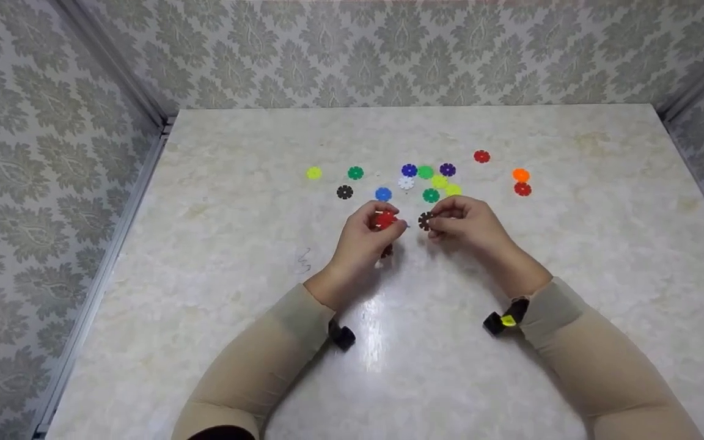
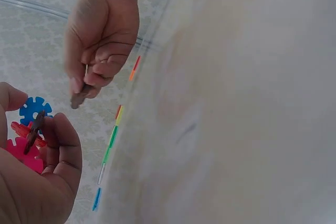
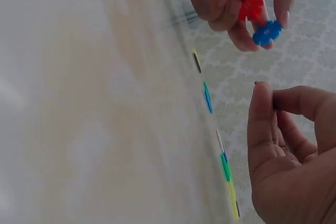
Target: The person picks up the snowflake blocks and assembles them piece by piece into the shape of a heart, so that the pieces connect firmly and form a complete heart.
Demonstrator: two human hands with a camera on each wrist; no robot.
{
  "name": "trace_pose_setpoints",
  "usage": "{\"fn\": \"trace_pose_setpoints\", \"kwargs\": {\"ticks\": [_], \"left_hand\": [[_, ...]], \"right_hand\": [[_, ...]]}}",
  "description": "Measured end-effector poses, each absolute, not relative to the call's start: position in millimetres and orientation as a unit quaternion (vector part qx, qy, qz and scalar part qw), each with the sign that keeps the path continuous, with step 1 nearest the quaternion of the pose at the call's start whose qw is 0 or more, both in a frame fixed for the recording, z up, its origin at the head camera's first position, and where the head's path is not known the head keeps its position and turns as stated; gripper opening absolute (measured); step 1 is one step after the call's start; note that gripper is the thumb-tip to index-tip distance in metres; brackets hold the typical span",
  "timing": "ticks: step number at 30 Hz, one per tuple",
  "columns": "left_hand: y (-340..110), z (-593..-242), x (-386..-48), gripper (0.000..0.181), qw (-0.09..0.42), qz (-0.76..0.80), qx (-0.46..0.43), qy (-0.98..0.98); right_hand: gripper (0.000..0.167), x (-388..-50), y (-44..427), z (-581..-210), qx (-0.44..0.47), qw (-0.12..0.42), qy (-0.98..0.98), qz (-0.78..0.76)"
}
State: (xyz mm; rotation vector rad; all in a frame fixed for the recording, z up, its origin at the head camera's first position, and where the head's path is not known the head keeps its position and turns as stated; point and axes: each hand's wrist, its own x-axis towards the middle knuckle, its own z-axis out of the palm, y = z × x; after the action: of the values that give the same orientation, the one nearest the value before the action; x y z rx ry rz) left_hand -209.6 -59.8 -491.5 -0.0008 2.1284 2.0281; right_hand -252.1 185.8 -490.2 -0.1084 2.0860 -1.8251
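Note:
My left hand [image 1: 367, 238] grips a joined cluster of notched discs. In the left wrist view the cluster shows a blue disc [image 2: 34, 109], a pink disc [image 2: 25, 156], a red piece [image 2: 22, 129] and a dark brown disc [image 2: 34, 134]. Between thumb and fingers, my right hand [image 1: 471, 226] pinches a single dark brown disc [image 1: 425, 221]. A small gap separates that disc from the left hand's cluster. Most of the brown disc is hidden by the fingers in the right wrist view, where the cluster's blue disc [image 3: 267, 33] and red disc [image 3: 252, 6] face it.
Loose discs lie flat beyond the hands, among them a blue one [image 1: 383, 194], a black one [image 1: 344, 192], a white one [image 1: 406, 183] and a green one [image 1: 431, 195]. Farther right are orange [image 1: 520, 175] and red [image 1: 481, 156] discs. Patterned walls border the table [image 1: 236, 153].

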Motion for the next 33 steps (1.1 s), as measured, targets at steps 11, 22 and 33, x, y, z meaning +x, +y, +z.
{"fn": "trace_pose_setpoints", "kwargs": {"ticks": [11,22,33], "left_hand": [[-59.5,-491.2,-209.2,0.038,0.089,0.685,0.015,0.723],[-59.8,-493.7,-208.7,0.033,0.085,0.7,0.025,0.708],[-63.7,-490.1,-207.9,0.032,0.103,0.707,0.05,0.698]], "right_hand": [[0.011,-232.3,169.5,-492.3,-0.045,0.225,0.661,-0.715],[0.01,-224.6,159.7,-494.8,-0.013,0.241,0.607,-0.757],[0.013,-218.4,154.7,-493.3,0.01,0.22,0.596,-0.772]]}}
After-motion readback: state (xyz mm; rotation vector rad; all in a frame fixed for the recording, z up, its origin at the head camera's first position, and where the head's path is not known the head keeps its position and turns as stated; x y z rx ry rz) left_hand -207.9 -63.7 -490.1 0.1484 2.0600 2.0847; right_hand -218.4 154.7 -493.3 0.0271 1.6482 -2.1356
